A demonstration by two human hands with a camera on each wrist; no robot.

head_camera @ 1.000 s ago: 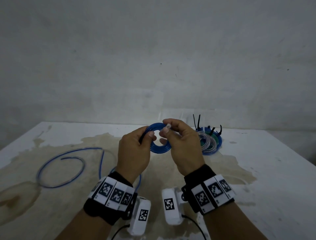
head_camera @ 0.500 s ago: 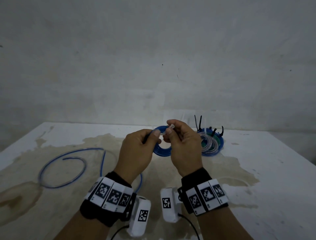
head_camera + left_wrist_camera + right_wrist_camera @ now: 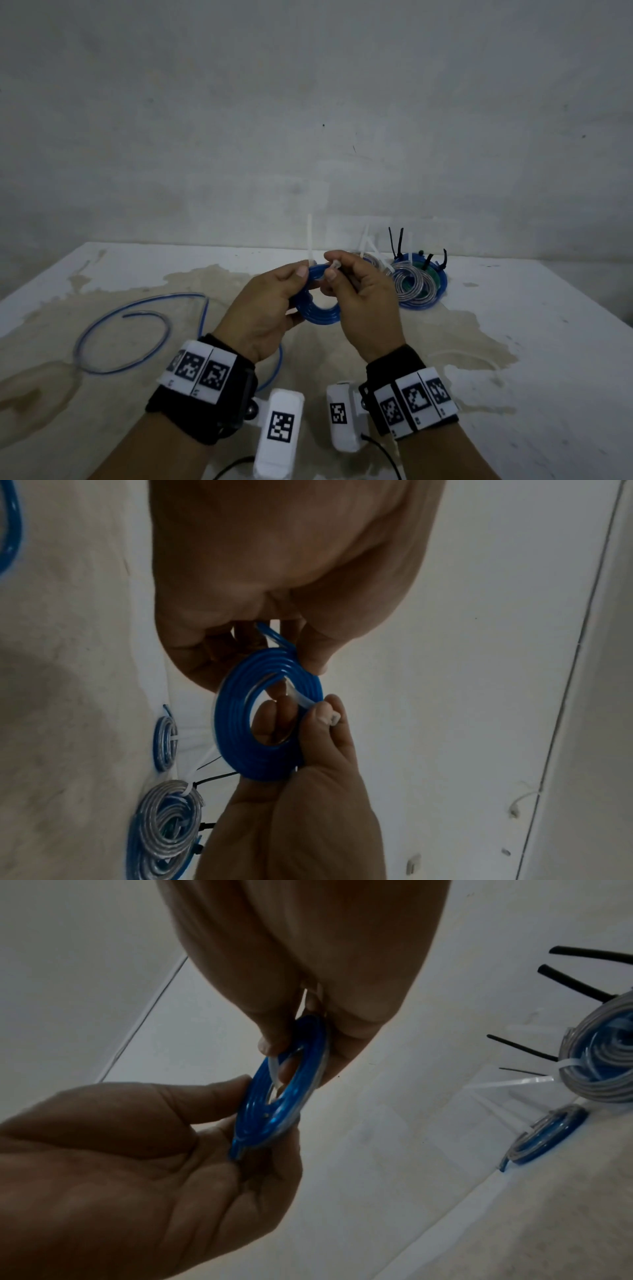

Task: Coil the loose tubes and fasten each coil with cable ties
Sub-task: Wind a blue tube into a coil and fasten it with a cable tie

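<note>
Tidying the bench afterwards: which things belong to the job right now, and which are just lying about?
In the job: blue coil, white cable tie, left hand, right hand, loose blue tube.
Lying about: tied coils, stained table.

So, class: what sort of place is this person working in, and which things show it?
Probably a bare workroom or test bench: a stained white table against a plain grey wall, with tied tube coils and a loose blue tube.
</note>
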